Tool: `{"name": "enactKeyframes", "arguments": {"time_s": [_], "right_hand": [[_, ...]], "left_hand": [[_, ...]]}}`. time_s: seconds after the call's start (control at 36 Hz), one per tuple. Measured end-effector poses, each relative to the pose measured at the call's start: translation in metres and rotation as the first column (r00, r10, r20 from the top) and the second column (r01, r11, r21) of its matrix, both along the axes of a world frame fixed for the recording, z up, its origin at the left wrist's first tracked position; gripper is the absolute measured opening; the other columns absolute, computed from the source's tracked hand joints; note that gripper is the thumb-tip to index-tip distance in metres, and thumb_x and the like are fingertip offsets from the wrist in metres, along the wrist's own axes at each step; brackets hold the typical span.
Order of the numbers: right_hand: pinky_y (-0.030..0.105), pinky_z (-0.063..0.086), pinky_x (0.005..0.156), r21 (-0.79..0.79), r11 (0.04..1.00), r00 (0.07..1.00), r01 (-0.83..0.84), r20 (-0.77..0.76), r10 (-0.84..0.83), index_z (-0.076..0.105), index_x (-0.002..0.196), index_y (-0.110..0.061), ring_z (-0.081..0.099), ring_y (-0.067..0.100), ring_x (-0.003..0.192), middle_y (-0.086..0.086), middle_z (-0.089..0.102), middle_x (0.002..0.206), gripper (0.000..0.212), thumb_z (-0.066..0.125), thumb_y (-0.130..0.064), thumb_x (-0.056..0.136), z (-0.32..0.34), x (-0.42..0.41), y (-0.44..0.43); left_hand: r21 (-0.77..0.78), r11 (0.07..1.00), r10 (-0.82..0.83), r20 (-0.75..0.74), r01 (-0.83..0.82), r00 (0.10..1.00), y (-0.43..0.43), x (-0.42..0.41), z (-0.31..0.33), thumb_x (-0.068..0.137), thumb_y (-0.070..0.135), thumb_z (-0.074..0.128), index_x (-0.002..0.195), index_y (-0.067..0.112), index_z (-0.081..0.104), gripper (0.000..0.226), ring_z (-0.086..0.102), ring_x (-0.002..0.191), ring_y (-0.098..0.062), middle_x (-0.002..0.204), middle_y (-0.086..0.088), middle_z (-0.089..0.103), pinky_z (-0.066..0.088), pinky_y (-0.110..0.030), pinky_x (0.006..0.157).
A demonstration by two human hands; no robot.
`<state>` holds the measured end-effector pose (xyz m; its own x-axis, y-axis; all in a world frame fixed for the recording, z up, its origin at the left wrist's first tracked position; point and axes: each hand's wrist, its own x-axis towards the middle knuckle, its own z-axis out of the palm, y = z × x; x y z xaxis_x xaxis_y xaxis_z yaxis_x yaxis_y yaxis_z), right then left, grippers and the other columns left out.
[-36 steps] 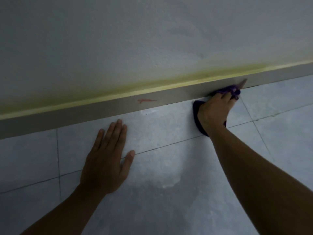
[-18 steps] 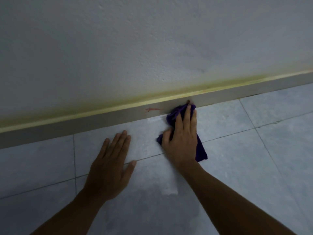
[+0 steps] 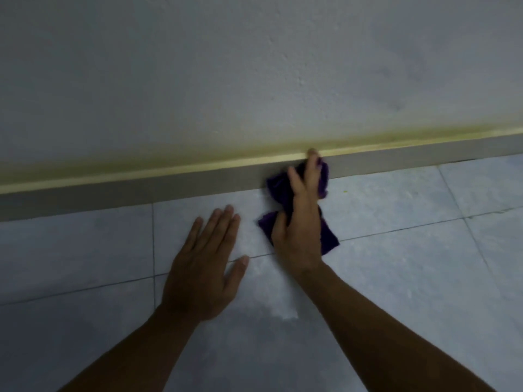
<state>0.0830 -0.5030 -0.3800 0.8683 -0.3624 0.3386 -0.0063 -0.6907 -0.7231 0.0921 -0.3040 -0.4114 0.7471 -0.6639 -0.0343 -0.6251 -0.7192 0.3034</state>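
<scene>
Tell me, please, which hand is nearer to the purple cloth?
Right. The right hand grips the purple cloth, pressing it against the skirting board; the left hand lies flat on the floor to the cloth's left, not touching it.

Dim, bluish, grainy light (soft motion blur throughout), edges bowed by wide-angle lens.

Left grip (image 3: 202,267) splayed flat; right grip (image 3: 300,222) clutching.

On my feed two bare forearms (image 3: 382,321), uncovered as far as the lower edge shows them, my left hand (image 3: 201,275) bare, broad across the back, long fingers, my right hand (image 3: 300,230) bare as well, wrist slim, everything dim and slightly blurred
</scene>
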Motion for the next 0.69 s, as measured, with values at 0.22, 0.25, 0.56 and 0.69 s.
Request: {"name": "enactKeyframes", "arguments": {"time_s": [0.22, 0.25, 0.56, 0.69], "right_hand": [[0.019, 0.019, 0.121, -0.335, 0.859, 0.915, -0.388, -0.027, 0.403, 0.057, 0.136, -0.006, 0.015, 0.002, 0.151, 0.004, 0.034, 0.157, 0.034, 0.049, -0.018, 0.105, -0.013, 0.011, 0.025], [0.011, 0.018, 0.117, -0.389, 0.840, 0.914, -0.378, -0.010, 0.406, 0.060, 0.133, -0.006, 0.016, -0.013, 0.144, -0.003, 0.038, 0.152, 0.041, 0.043, -0.032, 0.107, -0.015, 0.013, 0.017], [0.035, 0.039, 0.091, -0.123, 0.898, 0.906, 0.424, 0.049, -0.421, 0.065, 0.105, -0.009, 0.049, 0.026, 0.111, 0.012, 0.058, 0.121, 0.041, 0.058, 0.007, 0.068, -0.014, 0.002, -0.052], [0.012, 0.034, 0.103, 0.184, 0.753, 0.764, 0.632, 0.016, -0.646, 0.059, 0.111, 0.000, 0.050, 0.024, 0.116, 0.017, 0.047, 0.123, 0.039, 0.050, 0.010, 0.075, 0.003, 0.023, -0.037]], "left_hand": [[0.006, 1.000, 0.010, -0.013, -0.010, 1.000, 0.000, 0.001, -0.004, 0.108, 0.052, 0.034, 0.164, 0.010, 0.024, 0.072, 0.011, 0.163, -0.016, 0.173, -0.008, 0.022, 0.018, -0.049, 0.131], [-0.008, 1.000, 0.013, -0.010, -0.013, 1.000, 0.000, 0.000, -0.003, 0.108, 0.052, 0.034, 0.165, 0.010, 0.023, 0.071, 0.011, 0.163, -0.016, 0.173, -0.008, 0.022, 0.018, -0.049, 0.131], [-0.023, 1.000, 0.014, 0.016, -0.013, 1.000, 0.000, -0.002, 0.000, 0.108, 0.050, 0.031, 0.166, 0.011, 0.020, 0.070, 0.007, 0.163, -0.017, 0.175, -0.005, 0.014, 0.018, -0.048, 0.131], [0.000, 1.000, 0.010, 0.022, -0.010, 1.000, 0.000, -0.001, 0.000, 0.108, 0.050, 0.030, 0.166, 0.012, 0.019, 0.070, 0.005, 0.163, -0.017, 0.175, -0.006, 0.013, 0.017, -0.048, 0.132]]}}
